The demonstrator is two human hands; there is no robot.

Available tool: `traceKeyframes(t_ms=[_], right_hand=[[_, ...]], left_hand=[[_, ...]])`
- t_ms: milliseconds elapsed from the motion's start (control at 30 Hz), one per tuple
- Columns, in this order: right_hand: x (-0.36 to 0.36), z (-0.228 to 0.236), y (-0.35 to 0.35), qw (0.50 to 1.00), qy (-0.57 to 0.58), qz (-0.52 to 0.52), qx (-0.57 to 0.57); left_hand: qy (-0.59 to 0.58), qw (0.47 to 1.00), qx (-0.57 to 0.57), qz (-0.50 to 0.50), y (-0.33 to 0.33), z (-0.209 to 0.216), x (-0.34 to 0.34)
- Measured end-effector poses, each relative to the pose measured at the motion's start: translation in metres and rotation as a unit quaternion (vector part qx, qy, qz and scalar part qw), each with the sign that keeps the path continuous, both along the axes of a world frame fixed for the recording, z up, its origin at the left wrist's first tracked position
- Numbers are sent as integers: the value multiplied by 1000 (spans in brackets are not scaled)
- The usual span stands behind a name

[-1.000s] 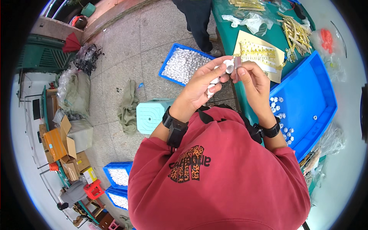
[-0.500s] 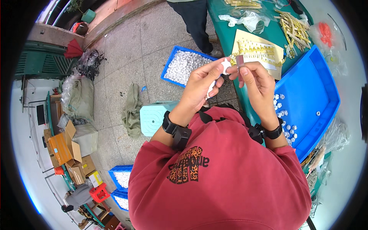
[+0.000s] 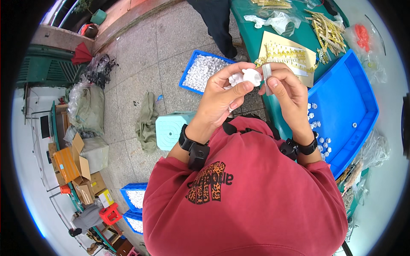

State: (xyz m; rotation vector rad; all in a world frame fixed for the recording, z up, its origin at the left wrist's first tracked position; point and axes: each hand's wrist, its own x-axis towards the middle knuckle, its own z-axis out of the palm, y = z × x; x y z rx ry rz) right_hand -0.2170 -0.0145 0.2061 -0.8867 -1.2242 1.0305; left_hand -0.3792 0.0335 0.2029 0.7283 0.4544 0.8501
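Observation:
My left hand (image 3: 215, 96) is closed around several small white pieces. One white cup-shaped piece (image 3: 252, 77) with a hollow opening sticks out between the thumb and forefinger, its opening toward my right hand. My right hand (image 3: 291, 94) pinches a thin flat greyish strip (image 3: 267, 76) upright between thumb and fingers, just right of that piece. Whether the strip touches the piece I cannot tell. Beyond both hands, a tan board (image 3: 265, 42) carries rows of gold trim (image 3: 288, 55) on the green table (image 3: 246, 20).
A blue tray (image 3: 344, 100) on the right holds scattered white pieces (image 3: 316, 124). Gold strips (image 3: 326, 32) and plastic bags (image 3: 279, 22) lie farther back. Left of the table stand a bin of white pieces (image 3: 200, 73) and a pale green stool (image 3: 170, 133). Another person's leg (image 3: 218, 30) is at the far side.
My left hand has turned, bringing the cup-shaped piece's opening into view and more white pieces out. The strip in my right hand has tilted and now looks pale grey instead of brownish.

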Motion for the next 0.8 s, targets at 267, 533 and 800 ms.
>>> traceKeyframes(t_ms=[267, 533, 800], right_hand=[[-4, 4, -2, 1000, -9, -11, -2], [-4, 3, -2, 999, -23, -29, 4], [-4, -2, -1, 999, -17, -39, 7]], left_hand=[[-3, 1000, 13, 6, -4, 3, 1], [7, 1000, 10, 11, -5, 5, 2], [9, 1000, 9, 13, -4, 6, 3]])
